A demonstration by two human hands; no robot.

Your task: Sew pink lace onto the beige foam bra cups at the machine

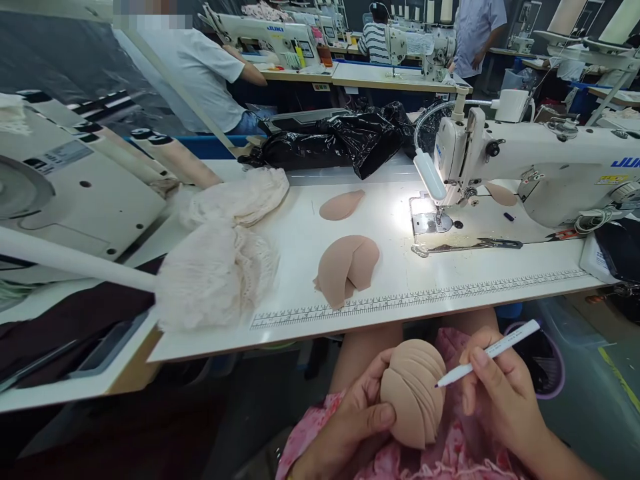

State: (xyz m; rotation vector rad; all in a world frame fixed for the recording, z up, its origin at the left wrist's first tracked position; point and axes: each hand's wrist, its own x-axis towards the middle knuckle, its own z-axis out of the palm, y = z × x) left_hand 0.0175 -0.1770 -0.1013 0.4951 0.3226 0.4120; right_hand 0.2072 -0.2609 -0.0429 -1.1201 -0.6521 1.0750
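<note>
Low over the lap, my left hand (357, 417) grips a fanned stack of beige fabric cup pieces (411, 393), its thumb across the front piece. My right hand (500, 380) holds a slim white marker pen (500, 347) between thumb and fingers. The pen's dark tip points left and lies at the right edge of the stack; whether it touches cannot be made out. On the table ahead, several overlapping beige pieces (333, 270) form a small pile. A single beige piece (341, 205) lies behind that pile.
A white sewing machine (540, 157) with a lit lamp stands at the right. Thread snips (500, 243) lie on its bed. White lacy fabric (205, 273) is heaped at the left; a black plastic bag (345, 140) sits at the back. A ruler strip (425, 293) runs along the table's front.
</note>
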